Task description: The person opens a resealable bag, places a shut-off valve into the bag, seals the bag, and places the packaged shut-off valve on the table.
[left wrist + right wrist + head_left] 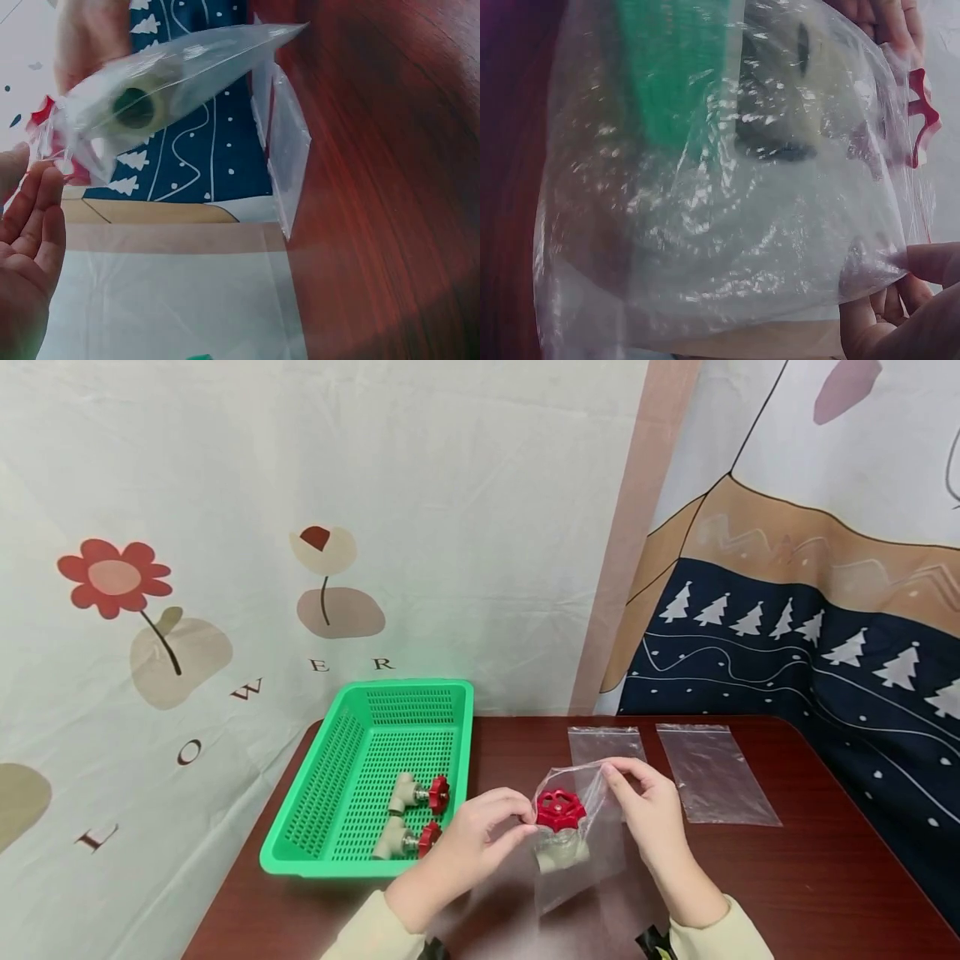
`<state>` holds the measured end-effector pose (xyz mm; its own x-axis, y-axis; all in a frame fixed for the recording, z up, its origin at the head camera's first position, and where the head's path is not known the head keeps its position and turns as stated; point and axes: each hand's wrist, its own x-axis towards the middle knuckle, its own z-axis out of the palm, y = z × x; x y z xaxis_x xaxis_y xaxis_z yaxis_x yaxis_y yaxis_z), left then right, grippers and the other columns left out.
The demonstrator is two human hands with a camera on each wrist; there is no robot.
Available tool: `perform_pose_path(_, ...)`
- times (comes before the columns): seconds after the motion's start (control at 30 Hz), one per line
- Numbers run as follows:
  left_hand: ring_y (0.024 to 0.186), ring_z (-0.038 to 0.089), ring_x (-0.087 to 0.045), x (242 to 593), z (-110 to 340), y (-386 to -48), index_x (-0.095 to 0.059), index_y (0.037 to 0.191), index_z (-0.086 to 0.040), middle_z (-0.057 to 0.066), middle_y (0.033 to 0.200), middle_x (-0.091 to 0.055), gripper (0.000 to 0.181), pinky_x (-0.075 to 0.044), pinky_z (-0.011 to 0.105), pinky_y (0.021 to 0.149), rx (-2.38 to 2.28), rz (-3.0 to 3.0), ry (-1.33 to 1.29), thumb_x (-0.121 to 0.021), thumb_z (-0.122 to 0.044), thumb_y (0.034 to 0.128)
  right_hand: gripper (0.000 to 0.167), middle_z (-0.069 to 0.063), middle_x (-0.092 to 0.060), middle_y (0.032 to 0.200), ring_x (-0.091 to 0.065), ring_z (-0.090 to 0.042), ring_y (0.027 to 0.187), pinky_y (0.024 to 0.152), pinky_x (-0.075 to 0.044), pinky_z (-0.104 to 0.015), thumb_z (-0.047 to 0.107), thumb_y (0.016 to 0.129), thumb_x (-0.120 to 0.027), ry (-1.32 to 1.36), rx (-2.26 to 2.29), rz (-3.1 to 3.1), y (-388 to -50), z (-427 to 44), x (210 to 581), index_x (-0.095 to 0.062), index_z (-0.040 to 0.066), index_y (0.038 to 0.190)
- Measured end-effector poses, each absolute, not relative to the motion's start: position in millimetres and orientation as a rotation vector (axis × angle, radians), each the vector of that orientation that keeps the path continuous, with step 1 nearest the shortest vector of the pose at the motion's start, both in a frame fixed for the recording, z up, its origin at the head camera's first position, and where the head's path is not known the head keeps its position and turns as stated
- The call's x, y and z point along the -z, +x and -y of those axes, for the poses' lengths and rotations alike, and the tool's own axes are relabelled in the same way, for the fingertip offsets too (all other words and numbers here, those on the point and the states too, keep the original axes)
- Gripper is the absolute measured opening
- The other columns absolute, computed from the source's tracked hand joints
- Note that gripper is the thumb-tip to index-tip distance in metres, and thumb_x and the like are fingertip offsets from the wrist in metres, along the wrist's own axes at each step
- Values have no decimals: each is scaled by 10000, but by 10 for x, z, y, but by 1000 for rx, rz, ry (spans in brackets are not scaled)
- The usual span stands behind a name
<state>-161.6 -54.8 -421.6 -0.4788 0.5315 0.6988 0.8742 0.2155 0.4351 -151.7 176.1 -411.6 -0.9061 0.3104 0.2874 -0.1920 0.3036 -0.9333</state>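
Two hands (483,831) (651,802) pinch one bag (597,862) around one valve (561,814), two other valves (404,792) (392,840) basketed.

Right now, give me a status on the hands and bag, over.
Left hand and right hand pinching bag rim. Valve in bag, red wheel at mouth. No obstruction visible.

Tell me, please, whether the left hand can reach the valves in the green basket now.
Likely yes, but only after letting go: the left hand is near the green basket, whose open top leaves its valves uncovered, yet this hand pinches the clear bag.
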Motion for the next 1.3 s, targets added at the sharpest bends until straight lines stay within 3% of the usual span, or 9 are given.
perform_pose_path(0.17,885,73,-602,4197,558,-1610,-633,908,-140,-22,925,-642,80,-510,175,816,1258,2144,-1309,-686,-105,860,137,80,-652,755,-522,-60,627,527,-460,-202,116,867,-681,-157,-1670,2223,-1540,-1771,4174,-717,30,967)
perform_pose_path(0.4,871,105,-600,4129,564,-1575,-626,918,-88,33,912,-642,29,-549,253,772,1585,2127,-1324,-638,-78,894,197,-9,-667,822,-563,-38,682,610,-527,-195,98,874,-666,-113,-1828,2316,-1542,-1769,4218,-684,-25,1027)
perform_pose_path(0.7,864,119,-584,4100,607,-1561,-594,918,-28,95,917,-620,35,-555,270,741,1843,2144,-1160,-619,-45,899,248,4,-629,842,-610,-117,733,715,-578,-308,87,893,-634,186,-2040,2379,-1538,-1854,4326,-616,-98,1058)
perform_pose_path(0.93,757,40,-540,4029,707,-1591,-677,928,-152,-59,888,-649,64,-476,174,600,1329,2289,-1112,-685,-135,866,181,47,-632,848,-623,-97,751,716,-566,-237,82,899,-625,380,-1923,2348,-1521,-1890,4348,-630,-52,1020)
perform_pose_path(1.1,841,72,-568,4018,756,-1614,-729,992,-115,-37,893,-626,201,-488,128,740,833,2246,-1205,-708,-25,814,129,-2,-639,834,-615,-117,719,675,-573,-251,67,893,-629,362,-1840,2301,-1501,-1896,4308,-647,-16,990)
perform_pose_path(1.3,812,84,-526,4020,734,-1586,-723,1067,-171,-55,849,-559,267,-483,139,684,491,2368,-1110,-700,-55,827,99,-16,-632,813,-587,-133,713,623,-556,-258,100,892,-641,306,-1758,2303,-1488,-1885,4271,-671,42,967)
